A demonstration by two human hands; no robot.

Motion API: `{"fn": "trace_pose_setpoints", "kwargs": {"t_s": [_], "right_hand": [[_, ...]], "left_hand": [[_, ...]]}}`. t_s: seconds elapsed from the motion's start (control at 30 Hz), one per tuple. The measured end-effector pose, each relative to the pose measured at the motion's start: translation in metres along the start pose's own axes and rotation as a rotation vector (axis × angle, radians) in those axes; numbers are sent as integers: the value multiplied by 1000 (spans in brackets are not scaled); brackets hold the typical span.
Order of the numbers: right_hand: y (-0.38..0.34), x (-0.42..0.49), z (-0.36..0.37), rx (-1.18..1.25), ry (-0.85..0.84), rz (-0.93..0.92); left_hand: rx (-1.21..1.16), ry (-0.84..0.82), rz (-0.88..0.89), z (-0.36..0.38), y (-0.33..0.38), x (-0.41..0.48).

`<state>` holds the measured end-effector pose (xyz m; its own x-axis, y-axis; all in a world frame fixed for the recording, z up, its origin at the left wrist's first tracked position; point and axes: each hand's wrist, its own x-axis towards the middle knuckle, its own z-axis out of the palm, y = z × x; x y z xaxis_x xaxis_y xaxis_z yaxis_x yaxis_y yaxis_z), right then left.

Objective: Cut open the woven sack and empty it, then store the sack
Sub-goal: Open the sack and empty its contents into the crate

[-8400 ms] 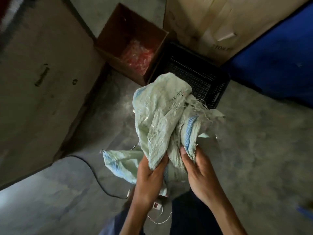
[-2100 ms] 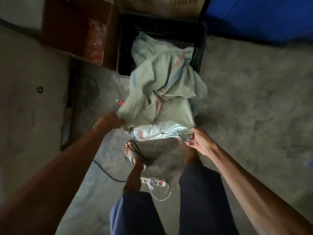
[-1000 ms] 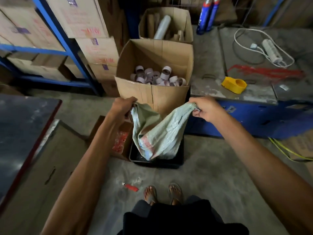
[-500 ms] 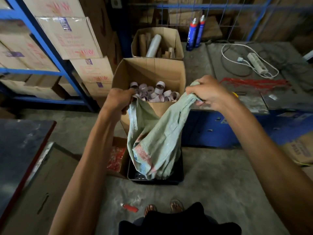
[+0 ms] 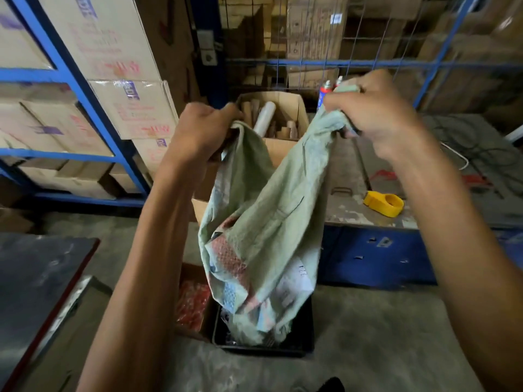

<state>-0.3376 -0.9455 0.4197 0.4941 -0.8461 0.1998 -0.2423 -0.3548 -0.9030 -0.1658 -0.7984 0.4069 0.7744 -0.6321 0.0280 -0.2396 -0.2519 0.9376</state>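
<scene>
A pale green woven sack [image 5: 266, 230] with faded red and blue print hangs limp in front of me. My left hand [image 5: 198, 131] grips its upper left corner and my right hand [image 5: 373, 114] grips its upper right corner, both held high and apart. The sack's lower end dangles into a black plastic crate [image 5: 307, 332] on the floor. What lies in the crate under the sack is mostly hidden.
A cardboard box [image 5: 195, 304] with red items stands left of the crate. Two open cartons [image 5: 297, 108] stand behind the sack. A blue bench [image 5: 376, 250] carries a yellow tape dispenser [image 5: 385, 203], cables and spray cans [image 5: 325, 91]. Blue racking [image 5: 85, 89] with cartons fills the left.
Both hands have lifted the sack's top corners higher from the crate, so the sack hangs longer and its lower end stays in the crate. My view has tilted upward.
</scene>
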Motion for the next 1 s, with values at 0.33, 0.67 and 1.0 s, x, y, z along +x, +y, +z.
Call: {"fn": "trace_pose_setpoints", "kwargs": {"t_s": [0.33,0.67,1.0], "right_hand": [[-56,20,-32,-223,127,-337],[-59,39,-26,-962,-330,-230],[-36,34,-8,-899,-270,-277]], "left_hand": [[-55,67,303,-22,77,7],[1091,-345,3,-16,74,32],[953,-460,589,-15,55,54]]}}
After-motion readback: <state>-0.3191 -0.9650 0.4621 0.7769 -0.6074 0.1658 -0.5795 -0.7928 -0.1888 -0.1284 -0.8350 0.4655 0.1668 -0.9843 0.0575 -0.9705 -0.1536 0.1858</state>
